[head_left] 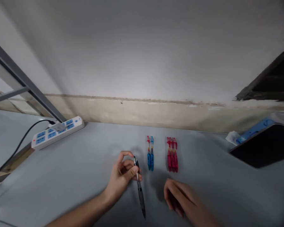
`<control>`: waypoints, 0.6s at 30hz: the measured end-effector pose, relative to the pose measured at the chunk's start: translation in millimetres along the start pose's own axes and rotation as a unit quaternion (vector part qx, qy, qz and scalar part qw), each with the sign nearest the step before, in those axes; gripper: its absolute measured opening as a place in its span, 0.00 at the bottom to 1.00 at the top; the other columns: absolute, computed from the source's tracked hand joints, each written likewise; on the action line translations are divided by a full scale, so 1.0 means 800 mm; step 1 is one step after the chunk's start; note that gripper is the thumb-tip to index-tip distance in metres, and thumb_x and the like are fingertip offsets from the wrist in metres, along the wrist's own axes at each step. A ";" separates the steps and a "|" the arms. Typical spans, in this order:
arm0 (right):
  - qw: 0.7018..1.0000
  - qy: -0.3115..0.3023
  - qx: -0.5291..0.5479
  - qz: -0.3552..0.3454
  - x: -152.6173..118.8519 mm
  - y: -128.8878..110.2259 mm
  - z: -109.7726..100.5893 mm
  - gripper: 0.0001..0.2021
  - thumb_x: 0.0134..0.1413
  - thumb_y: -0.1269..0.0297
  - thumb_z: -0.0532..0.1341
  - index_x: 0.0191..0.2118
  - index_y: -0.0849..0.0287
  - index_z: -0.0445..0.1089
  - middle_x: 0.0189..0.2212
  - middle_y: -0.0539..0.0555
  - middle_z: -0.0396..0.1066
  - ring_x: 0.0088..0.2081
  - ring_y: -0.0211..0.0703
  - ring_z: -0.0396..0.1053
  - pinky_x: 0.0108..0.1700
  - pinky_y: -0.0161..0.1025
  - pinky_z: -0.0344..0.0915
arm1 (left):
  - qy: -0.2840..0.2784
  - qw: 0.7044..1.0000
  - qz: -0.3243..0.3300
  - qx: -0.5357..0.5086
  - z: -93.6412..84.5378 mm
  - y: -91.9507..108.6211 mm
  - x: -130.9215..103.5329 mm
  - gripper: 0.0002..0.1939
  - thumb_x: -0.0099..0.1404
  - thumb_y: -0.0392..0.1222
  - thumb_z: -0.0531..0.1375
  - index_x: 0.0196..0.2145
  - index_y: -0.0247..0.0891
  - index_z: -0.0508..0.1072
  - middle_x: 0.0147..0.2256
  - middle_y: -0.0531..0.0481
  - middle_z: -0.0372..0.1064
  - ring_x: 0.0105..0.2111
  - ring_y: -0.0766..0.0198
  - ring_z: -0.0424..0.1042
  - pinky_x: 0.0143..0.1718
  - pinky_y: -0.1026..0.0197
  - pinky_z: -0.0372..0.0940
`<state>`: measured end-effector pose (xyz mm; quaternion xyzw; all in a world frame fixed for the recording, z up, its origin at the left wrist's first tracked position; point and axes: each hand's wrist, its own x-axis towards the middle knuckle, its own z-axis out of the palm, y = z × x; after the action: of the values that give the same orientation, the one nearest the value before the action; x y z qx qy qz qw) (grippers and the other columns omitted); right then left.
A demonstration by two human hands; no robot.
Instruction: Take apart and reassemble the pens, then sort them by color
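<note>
Holding the black pen in our left hand, we see from the head view that the thumb and fingers are closed around its upper part, the index fingertip up at the button end. The pen slants over the grey table, its dark grip and tip pointing down towards us; whether the tip touches the surface, we cannot tell. Our right hand is near the table, to the right of the pen and well apart from it, with the fingers loosely curled inward; we cannot tell how far open it is inside the curl, nor whether it has hold of anything. Beyond our hands lie two blue-grip pens, side by side, one with a red top and the other with a blue one. Just to their right, we have three red pens lying close together. Near the wall, a white power strip lies on the left, and a dark flat panel is tilted on the right, near a blue packet
</note>
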<state>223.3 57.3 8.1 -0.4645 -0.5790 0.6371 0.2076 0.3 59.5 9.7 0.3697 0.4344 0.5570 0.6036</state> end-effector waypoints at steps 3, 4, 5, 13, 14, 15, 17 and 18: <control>1.000 -0.002 0.008 -0.004 0.001 0.001 0.000 0.31 0.57 0.32 0.48 0.25 0.57 0.63 0.18 0.47 0.61 0.18 0.33 0.54 0.21 0.34 0.49 | -0.003 1.000 0.005 0.002 0.001 0.002 -0.001 0.22 0.55 0.48 0.71 0.38 0.42 0.63 0.24 0.57 0.75 0.20 0.66 0.76 0.25 0.64 0.71; 1.000 -0.003 0.010 -0.002 0.001 0.001 0.000 0.31 0.56 0.31 0.48 0.25 0.57 0.63 0.18 0.46 0.61 0.18 0.33 0.54 0.21 0.34 0.49 | -0.004 1.000 0.006 0.003 0.002 0.002 -0.002 0.22 0.55 0.48 0.72 0.37 0.42 0.63 0.24 0.57 0.75 0.20 0.66 0.76 0.24 0.64 0.71; 1.000 -0.003 0.010 0.001 0.002 0.000 0.000 0.32 0.56 0.30 0.48 0.25 0.57 0.63 0.17 0.46 0.61 0.17 0.32 0.53 0.21 0.34 0.49 | -0.004 1.000 0.006 0.003 0.003 0.003 -0.003 0.22 0.55 0.48 0.72 0.37 0.42 0.63 0.23 0.57 0.74 0.20 0.66 0.75 0.24 0.64 0.71; 1.000 -0.002 0.005 0.008 0.000 0.000 0.000 0.32 0.54 0.29 0.48 0.26 0.57 0.63 0.18 0.47 0.62 0.18 0.33 0.54 0.22 0.34 0.50 | 0.015 1.000 0.011 0.002 0.005 0.004 -0.005 0.22 0.56 0.48 0.71 0.38 0.44 0.61 0.25 0.59 0.75 0.21 0.67 0.76 0.25 0.66 0.70; 1.000 -0.001 0.002 0.007 0.000 0.000 0.000 0.32 0.54 0.29 0.48 0.26 0.57 0.63 0.18 0.47 0.62 0.18 0.33 0.54 0.22 0.34 0.50 | 0.016 1.000 0.010 0.003 0.005 0.004 -0.005 0.23 0.56 0.48 0.71 0.40 0.44 0.61 0.25 0.59 0.75 0.21 0.67 0.76 0.25 0.66 0.70; 1.000 0.000 0.001 0.006 0.000 0.000 0.000 0.32 0.54 0.29 0.48 0.25 0.57 0.63 0.18 0.47 0.62 0.18 0.33 0.54 0.22 0.34 0.50 | 0.015 1.000 0.010 0.005 0.004 0.004 -0.005 0.23 0.56 0.48 0.71 0.41 0.44 0.62 0.25 0.59 0.75 0.21 0.67 0.76 0.25 0.66 0.69; 1.000 -0.001 0.003 0.009 0.001 0.000 -0.001 0.32 0.55 0.30 0.48 0.26 0.57 0.63 0.18 0.47 0.62 0.18 0.33 0.54 0.22 0.34 0.50 | 0.013 1.000 0.011 0.010 0.004 0.004 -0.004 0.22 0.57 0.48 0.71 0.41 0.43 0.62 0.25 0.57 0.75 0.21 0.67 0.76 0.26 0.66 0.70; 1.000 -0.001 0.004 0.010 0.001 -0.001 -0.001 0.32 0.55 0.30 0.47 0.26 0.57 0.63 0.18 0.47 0.62 0.18 0.33 0.54 0.22 0.34 0.50 | 0.011 1.000 0.011 0.012 0.003 0.003 -0.004 0.22 0.57 0.48 0.71 0.40 0.43 0.63 0.25 0.57 0.75 0.21 0.66 0.76 0.25 0.66 0.69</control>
<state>223.8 58.6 8.4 -0.4686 -0.5717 0.6422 0.2027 1.9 56.9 13.5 0.3756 0.4435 0.5623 0.5883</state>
